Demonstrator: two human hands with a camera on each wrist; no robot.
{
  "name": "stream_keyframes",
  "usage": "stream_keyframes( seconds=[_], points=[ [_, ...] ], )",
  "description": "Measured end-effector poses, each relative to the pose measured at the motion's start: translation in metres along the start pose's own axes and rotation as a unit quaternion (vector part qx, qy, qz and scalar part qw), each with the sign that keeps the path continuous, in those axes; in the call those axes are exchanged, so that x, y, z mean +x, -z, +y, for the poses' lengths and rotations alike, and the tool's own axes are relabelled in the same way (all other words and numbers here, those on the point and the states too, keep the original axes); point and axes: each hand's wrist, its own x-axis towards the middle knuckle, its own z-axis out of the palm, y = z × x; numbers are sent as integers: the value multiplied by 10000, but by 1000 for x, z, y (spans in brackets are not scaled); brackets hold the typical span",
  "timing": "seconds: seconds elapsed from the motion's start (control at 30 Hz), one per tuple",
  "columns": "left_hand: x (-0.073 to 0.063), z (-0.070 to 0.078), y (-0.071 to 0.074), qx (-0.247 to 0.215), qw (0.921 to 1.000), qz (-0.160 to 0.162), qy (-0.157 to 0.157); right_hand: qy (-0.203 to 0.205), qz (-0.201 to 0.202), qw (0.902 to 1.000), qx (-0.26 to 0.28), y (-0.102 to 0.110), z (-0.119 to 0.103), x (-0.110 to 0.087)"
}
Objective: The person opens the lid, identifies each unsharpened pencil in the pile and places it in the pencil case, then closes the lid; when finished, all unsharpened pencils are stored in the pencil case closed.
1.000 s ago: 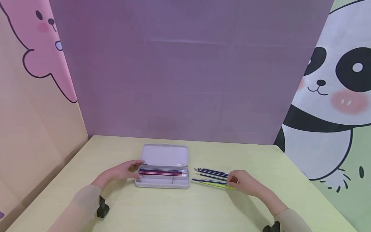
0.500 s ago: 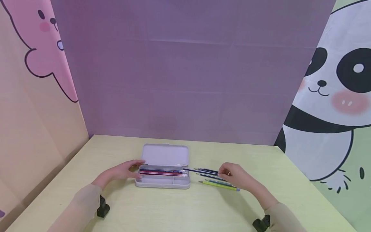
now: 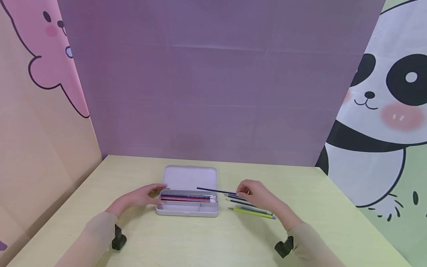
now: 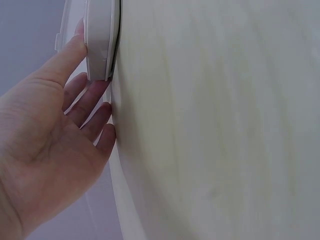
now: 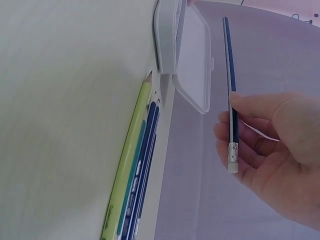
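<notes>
My right hand (image 3: 255,193) pinches a dark blue-and-silver striped pencil (image 5: 230,65) between thumb and fingers. The white eraser end points back toward the palm, and the other end reaches over the right part of a pale pencil case (image 3: 180,213). That case lies open, lid (image 3: 190,178) tipped back. Inside its rear compartment are several blue and red pencils (image 3: 186,199). At the left end, my left hand (image 3: 145,194) holds the case with the thumb on one side and fingers on the other; in the left wrist view the thumb (image 4: 67,57) presses along its wall.
Right of the case, several dark blue pencils (image 3: 238,201) lie loosely fanned on the table (image 3: 200,244). Nearer the front lie a teal pencil (image 5: 134,165) and a thicker yellow-green pencil (image 3: 250,212). A purple backdrop (image 3: 213,92) stands behind the table.
The right hand has lifted the striped pencil off the loose group and carried it left and up, to over the case. My left hand stays at the case's left end.
</notes>
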Motion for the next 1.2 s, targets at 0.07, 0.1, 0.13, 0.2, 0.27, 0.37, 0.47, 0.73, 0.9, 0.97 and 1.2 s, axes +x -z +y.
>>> stream_keyframes(
  seconds=[0.07,0.1,0.13,0.2,0.27,0.37,0.47,0.73,0.9,0.97,1.2],
  points=[
    [0,0,1,26,10000,-1,-16,-20,-20,10000,36,-2,-3,5],
    [0,0,1,25,10000,-1,-21,-31,-36,10000,51,-3,-5,8],
    [0,1,2,21,10000,3,-20,-29,-42,10000,62,-4,-6,10],
    [0,0,2,29,10000,2,-20,-33,-70,9999,97,-7,-9,15],
    [1,1,2,5,10000,10,1,17,-102,9999,123,-10,-13,20],
    [1,1,2,-33,10000,10,27,51,-149,9998,157,-15,-18,26],
    [1,1,2,-87,10000,1,35,59,-211,9995,207,-20,-23,32],
    [2,2,3,-50,10000,17,6,28,-313,9991,272,-34,-33,47],
    [2,4,4,-29,10000,1,-12,75,-412,9987,305,-44,-36,55],
    [1,3,3,-49,10000,-13,-28,42,-478,9985,281,-48,-37,58],
    [2,0,2,-149,9999,-35,-28,90,-612,9978,230,-58,-42,66]
  ],
)
